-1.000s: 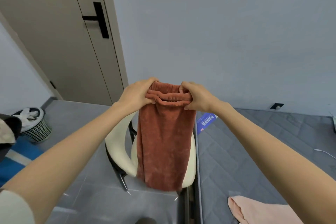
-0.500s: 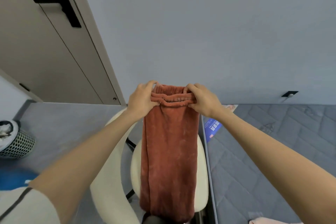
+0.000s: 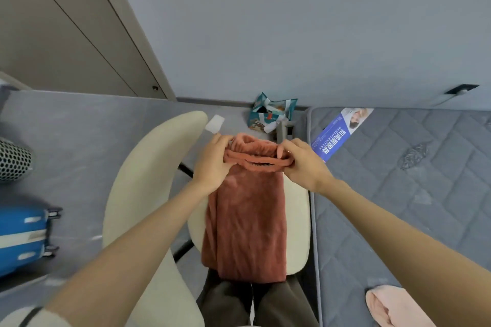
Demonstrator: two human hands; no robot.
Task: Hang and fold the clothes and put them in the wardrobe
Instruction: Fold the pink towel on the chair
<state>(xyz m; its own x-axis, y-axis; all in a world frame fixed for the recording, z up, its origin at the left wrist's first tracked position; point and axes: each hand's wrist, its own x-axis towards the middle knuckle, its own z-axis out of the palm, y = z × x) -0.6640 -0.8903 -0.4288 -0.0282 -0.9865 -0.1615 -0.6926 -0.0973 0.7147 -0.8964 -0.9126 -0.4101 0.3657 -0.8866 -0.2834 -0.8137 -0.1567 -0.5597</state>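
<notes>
A blue suitcase (image 3: 21,231) stands far left, then a cream chair (image 3: 138,194). Our left grip (image 3: 212,164) pinches one waistband end of the rust trousers (image 3: 247,220), which hang lengthwise over the seat, waistband up, lower end at our knees. Our right grip (image 3: 303,164) pinches the other end, beside the grey mattress (image 3: 398,194).

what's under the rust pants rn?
Cream chair seat shows either side of the rust pants; the person's dark-trousered legs show below the hem. Seat's middle is covered.
</notes>
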